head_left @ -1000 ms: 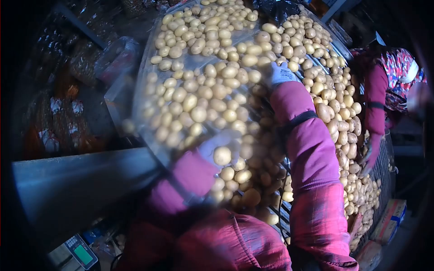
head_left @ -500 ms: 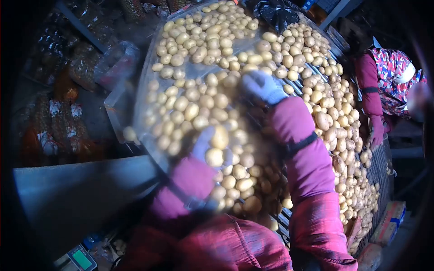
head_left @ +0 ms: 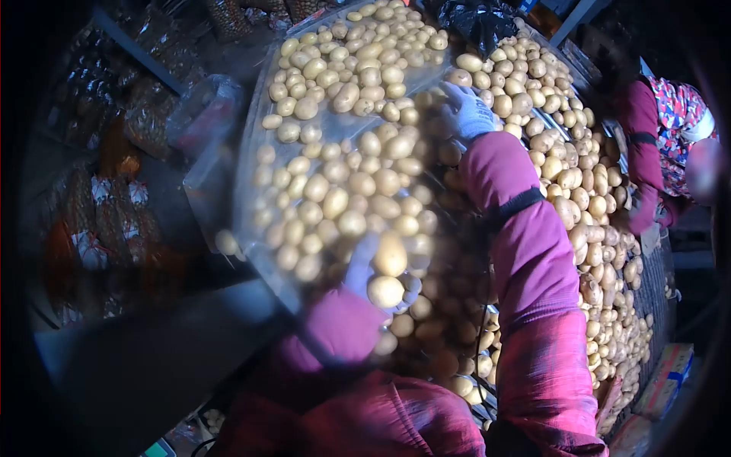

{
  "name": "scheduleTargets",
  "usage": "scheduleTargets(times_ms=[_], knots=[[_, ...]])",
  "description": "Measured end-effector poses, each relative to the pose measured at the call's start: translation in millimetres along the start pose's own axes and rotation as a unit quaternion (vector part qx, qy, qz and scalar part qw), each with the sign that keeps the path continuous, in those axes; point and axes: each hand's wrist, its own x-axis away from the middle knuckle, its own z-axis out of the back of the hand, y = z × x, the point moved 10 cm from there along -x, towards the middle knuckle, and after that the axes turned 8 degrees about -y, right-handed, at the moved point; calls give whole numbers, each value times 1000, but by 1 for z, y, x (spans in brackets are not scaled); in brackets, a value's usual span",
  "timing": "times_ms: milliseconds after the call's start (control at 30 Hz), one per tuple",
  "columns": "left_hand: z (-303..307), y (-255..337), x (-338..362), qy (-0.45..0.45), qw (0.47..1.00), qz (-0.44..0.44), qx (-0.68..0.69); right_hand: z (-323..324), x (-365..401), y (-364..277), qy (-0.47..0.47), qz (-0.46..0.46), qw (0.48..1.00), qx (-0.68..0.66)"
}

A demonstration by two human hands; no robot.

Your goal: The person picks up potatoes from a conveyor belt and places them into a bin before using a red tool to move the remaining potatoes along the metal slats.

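Note:
Many yellow potatoes point(head_left: 335, 202) lie spread over a pale sorting table point(head_left: 327, 131). My left hand point(head_left: 364, 270), in a light glove, is curled around two potatoes point(head_left: 391, 254), one above the other, low over the table. My right hand point(head_left: 466, 114), gloved with its back up, reaches to the potatoes at the upper middle. Its fingers are spread over them, and no potato shows in its grasp. A dense heap of potatoes point(head_left: 563, 175) lies right of my right forearm.
A co-worker point(head_left: 647, 145) in a patterned vest leans over the heap at the right. Filled net bags point(head_left: 99, 221) stand at the left. A black plastic bag point(head_left: 476, 27) is at the top, a box point(head_left: 666, 377) at the lower right.
My right hand has moved slightly up and right, and its fingers look more spread. My left hand has shifted right and down, with the two potatoes still in it. The view has also shifted.

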Motion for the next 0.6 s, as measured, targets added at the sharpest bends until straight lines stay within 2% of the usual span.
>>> scheduleTargets(times_ms=[33,100,167,233,267,333,367,433,500,533,567,600], knots=[[2,-2,-1,3,999,7,40,-7,-3,4,0,-3,1000,-6],[12,-2,-6,-24,997,11,72,-30,-10,20,-98,-97,988,71],[9,-4,-6,-89,994,22,64,-41,-21,34,-173,-123,977,4],[9,-2,-7,-77,993,15,84,-33,-22,39,-176,-183,967,4],[7,-3,-7,-85,991,26,99,-36,-22,38,-178,-182,967,5],[8,-8,-5,-90,988,41,115,-28,-13,43,-121,-210,970,37],[6,-4,-8,-107,984,18,144,-24,-9,44,-121,-212,969,39],[-2,3,-8,-126,977,1,169,-10,9,48,-92,-262,958,-74],[-4,9,-5,-96,979,-26,178,4,28,48,-20,-193,952,-235],[-22,14,-4,-208,961,-18,180,18,51,19,-75,-215,936,-268],[-10,18,-2,-98,976,-52,188,5,71,0,-66,-127,882,-448],[-14,23,-1,-87,983,-65,145,7,92,-32,-117,-26,904,-411]])
